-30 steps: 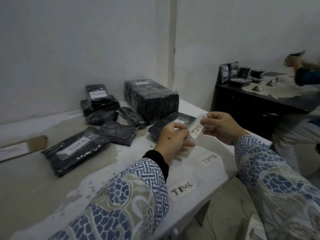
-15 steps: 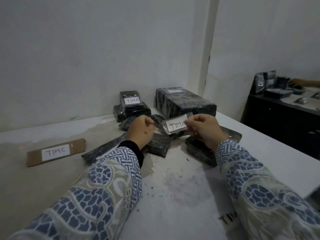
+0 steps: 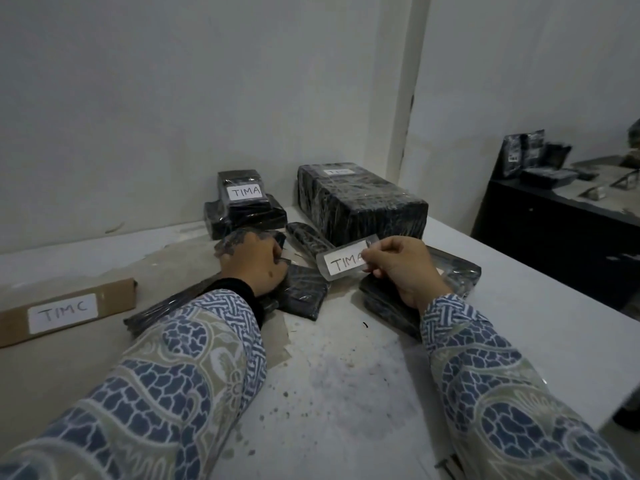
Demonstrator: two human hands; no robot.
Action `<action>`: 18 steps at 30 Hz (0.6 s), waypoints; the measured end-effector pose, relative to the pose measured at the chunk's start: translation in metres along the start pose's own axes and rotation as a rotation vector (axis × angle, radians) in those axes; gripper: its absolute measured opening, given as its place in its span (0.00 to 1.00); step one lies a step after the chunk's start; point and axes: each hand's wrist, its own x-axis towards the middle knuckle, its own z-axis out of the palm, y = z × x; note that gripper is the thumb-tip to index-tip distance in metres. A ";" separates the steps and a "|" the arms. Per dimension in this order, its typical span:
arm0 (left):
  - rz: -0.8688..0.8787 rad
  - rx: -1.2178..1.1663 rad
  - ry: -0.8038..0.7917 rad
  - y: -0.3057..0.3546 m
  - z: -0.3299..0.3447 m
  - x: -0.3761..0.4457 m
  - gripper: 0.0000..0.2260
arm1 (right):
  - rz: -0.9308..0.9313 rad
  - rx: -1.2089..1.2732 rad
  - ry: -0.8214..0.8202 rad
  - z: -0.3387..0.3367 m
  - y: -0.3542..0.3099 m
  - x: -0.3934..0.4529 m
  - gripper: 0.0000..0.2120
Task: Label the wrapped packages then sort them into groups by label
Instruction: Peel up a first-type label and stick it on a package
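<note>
My right hand (image 3: 401, 268) pinches a white "TIMA" label (image 3: 341, 263) on clear tape, held above the table. My left hand (image 3: 254, 263) rests on a small flat black wrapped package (image 3: 301, 294), fingers curled at its far edge. Black wrapped packages lie around: a stack with a "TIMA" label (image 3: 244, 202) at the back, a big block (image 3: 360, 199) to its right, a narrow one (image 3: 308, 239) between them, a flat one (image 3: 453, 271) under my right wrist, and a long one (image 3: 162, 308) partly hidden by my left sleeve.
A brown cardboard box marked "TIMC" (image 3: 65, 311) lies at the left. The white table (image 3: 519, 323) ends in an edge on the right. A black cabinet (image 3: 561, 237) with more wrapped items stands further right. A wall closes the back.
My left hand has let go of the label and dropped onto the small black package. My right hand still holds the label, now lower. The view has swung left.
</note>
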 end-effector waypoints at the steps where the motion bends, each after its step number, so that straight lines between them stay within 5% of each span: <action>1: -0.006 0.020 0.008 0.002 0.003 -0.001 0.13 | -0.005 -0.015 -0.006 0.000 0.000 0.000 0.08; 18: 0.080 0.227 -0.001 0.021 0.011 0.015 0.22 | -0.004 0.006 -0.020 -0.001 0.003 0.001 0.07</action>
